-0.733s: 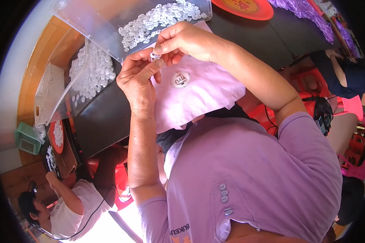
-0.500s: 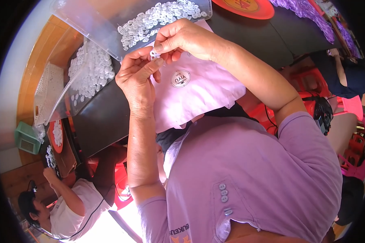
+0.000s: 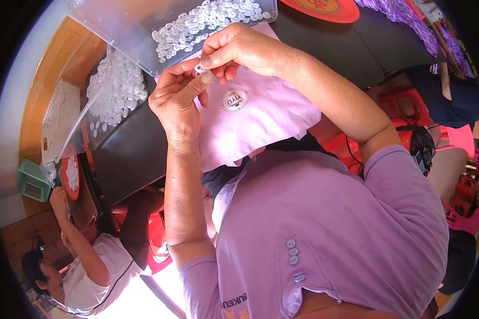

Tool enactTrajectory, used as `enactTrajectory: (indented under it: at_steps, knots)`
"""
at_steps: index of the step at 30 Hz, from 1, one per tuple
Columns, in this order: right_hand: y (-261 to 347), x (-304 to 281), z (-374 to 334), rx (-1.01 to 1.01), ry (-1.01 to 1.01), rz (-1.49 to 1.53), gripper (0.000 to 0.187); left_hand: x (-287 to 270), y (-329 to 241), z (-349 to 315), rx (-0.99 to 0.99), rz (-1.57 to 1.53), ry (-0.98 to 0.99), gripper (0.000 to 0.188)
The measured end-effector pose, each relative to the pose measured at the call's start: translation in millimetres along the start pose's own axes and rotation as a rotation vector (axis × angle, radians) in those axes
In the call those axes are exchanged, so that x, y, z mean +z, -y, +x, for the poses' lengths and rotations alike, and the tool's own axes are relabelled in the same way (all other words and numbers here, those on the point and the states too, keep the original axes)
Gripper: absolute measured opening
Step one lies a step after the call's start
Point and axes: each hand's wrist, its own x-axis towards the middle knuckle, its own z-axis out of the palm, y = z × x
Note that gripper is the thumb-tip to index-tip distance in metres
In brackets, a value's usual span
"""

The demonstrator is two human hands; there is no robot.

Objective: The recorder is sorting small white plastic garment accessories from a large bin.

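My left hand (image 3: 176, 98) pinches a small white plastic piece with holes (image 3: 199, 69) between thumb and fingers. Meeting it from the right, my right hand (image 3: 242, 50) has its thumb and forefinger closed at the upper end of the same piece. The fingertips hide part of it, so its exact kind does not show. Beneath both hands a pink cloth (image 3: 271, 106) with a round printed badge spreads across my lap and the table edge. Just beyond my fingers lie many similar white pieces (image 3: 183, 37) in a clear plastic bin (image 3: 122, 40).
To the left, another heap of white pieces (image 3: 117, 87) lies in a clear container, beside a white perforated basket (image 3: 64, 109) and a green basket (image 3: 34, 181). An orange plate (image 3: 330, 11) sits on the dark table (image 3: 324, 53). A co-worker (image 3: 93, 266) sits at lower left.
My hands keep their pinch on the white piece and have barely moved. The co-worker's hand has shifted slightly up and left, near the orange plate there. The whole view has moved slightly.
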Motion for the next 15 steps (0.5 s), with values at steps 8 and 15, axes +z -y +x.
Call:
enactTrajectory:
  at_steps: [8,15]
  knots:
    - [1.2,-0.1,-1.1,-0.019,-0.052,-0.007,0.021,5.0,-1.0,-0.7,0.05,0.047,0.012,0.024]
    - [-1.6,1.4,-1.0,-0.087,-0.053,-0.046,0.021,2.0,0.7,-0.4,0.036,0.019,-0.008,0.025]
